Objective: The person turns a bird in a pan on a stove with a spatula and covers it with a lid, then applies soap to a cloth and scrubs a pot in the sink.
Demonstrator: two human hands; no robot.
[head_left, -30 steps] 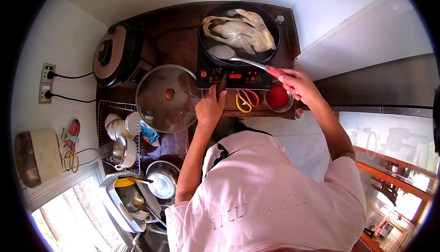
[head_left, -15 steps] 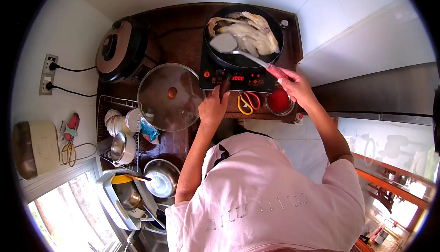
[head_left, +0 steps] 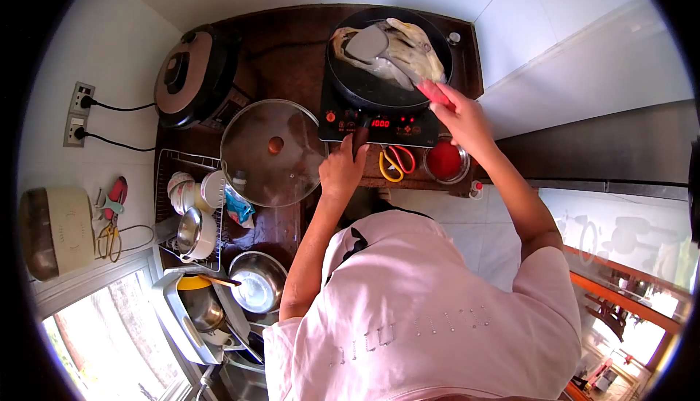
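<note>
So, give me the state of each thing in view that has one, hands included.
Left hand: gripping the pan's handle
Right hand: holding the spatula
Spatula: head over the bird
Pan: uncovered, on the cooktop
Bird: whole, pale
Cooktop: display lit
Glass lid: off the pan
Electric cooker: lid closed
Scissors: handles apart
Glass bowl: uncovered, red contents

Wearing a pale pink top (head_left: 445, 328) with short sleeves (head_left: 543, 284) and lines of small shiny studs (head_left: 383, 337), showing a black detail (head_left: 358, 245) toward its upper edge, leaving left hand (head_left: 342, 171) and right hand (head_left: 464, 120) bare.
</note>
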